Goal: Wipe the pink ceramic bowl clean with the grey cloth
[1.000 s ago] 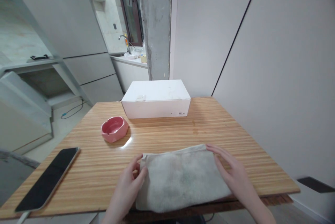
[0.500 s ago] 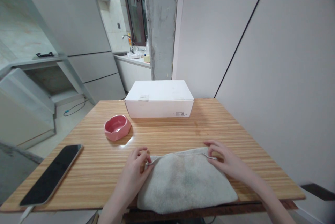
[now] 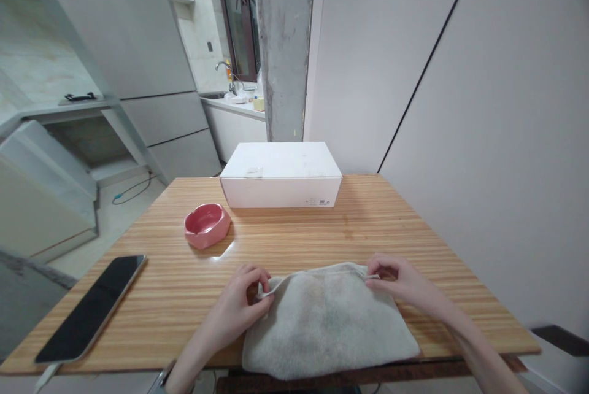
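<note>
A pale grey towel (image 3: 329, 323) with faint stains lies at the near edge of the table, its lower part hanging slightly over. My left hand (image 3: 246, 302) pinches its far left corner between thumb and fingers. At the far right corner, my right hand (image 3: 391, 277) pinches the cloth the same way. The towel's far edge runs in a slightly raised line from one hand to the other. What lies under the cloth is hidden.
On the wood-grain table (image 3: 294, 240) a white box (image 3: 281, 191) stands at the back. A pink ashtray (image 3: 207, 226) sits in front of its left end. A black phone (image 3: 94, 308) with a cable plugged in lies at the left. A white wall (image 3: 483, 167) rises along the right.
My right hand's fingers have closed more fully on the towel's right corner. My left hand has turned slightly, keeping its pinch, and more of its wrist shows.
</note>
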Action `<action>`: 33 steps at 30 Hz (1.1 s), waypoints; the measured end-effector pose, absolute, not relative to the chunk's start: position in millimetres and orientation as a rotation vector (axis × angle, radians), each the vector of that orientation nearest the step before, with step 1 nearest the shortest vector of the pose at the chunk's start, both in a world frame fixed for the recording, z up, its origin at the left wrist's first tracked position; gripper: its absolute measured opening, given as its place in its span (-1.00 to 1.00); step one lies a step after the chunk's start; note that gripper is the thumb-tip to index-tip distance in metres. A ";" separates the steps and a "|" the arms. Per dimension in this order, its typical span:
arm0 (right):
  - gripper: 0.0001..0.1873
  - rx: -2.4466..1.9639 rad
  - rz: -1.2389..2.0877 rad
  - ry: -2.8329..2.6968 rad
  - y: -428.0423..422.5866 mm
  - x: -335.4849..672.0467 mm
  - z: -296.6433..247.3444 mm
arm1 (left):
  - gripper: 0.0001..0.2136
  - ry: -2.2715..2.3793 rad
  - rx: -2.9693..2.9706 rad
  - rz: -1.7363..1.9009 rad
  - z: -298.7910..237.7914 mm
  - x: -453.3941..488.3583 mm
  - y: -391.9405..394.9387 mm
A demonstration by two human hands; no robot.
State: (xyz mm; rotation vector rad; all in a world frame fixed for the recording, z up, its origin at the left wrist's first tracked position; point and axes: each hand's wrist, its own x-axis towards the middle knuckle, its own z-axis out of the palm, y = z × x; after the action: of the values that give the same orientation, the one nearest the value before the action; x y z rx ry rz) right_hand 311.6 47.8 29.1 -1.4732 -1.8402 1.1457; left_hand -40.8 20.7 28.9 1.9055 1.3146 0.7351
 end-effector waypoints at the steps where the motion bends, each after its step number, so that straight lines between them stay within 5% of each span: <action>1: -0.78 -1.460 1.172 -1.825 45.8 311.0 31.5 | -0.97 1.306 1.904 0.733 30.2 -41.2 19.9; 17: -0.59 -1.650 0.848 -1.694 38.9 294.8 17.9 | -0.72 1.821 1.796 0.545 30.9 -21.3 7.9; 26: -0.62 -1.817 0.423 -1.562 19.6 280.5 -3.0 | -0.77 1.984 1.676 0.905 17.2 -1.9 0.3; 33: -0.68 -1.915 0.035 -1.688 7.0 270.6 -15.3 | -0.75 2.275 1.787 0.354 17.1 -4.3 5.9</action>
State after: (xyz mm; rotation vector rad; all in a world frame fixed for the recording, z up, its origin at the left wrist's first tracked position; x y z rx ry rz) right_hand 270.6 7.0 -15.3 -1.9153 -1.6885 0.0355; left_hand -4.3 5.9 17.1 1.7872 2.2751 0.3541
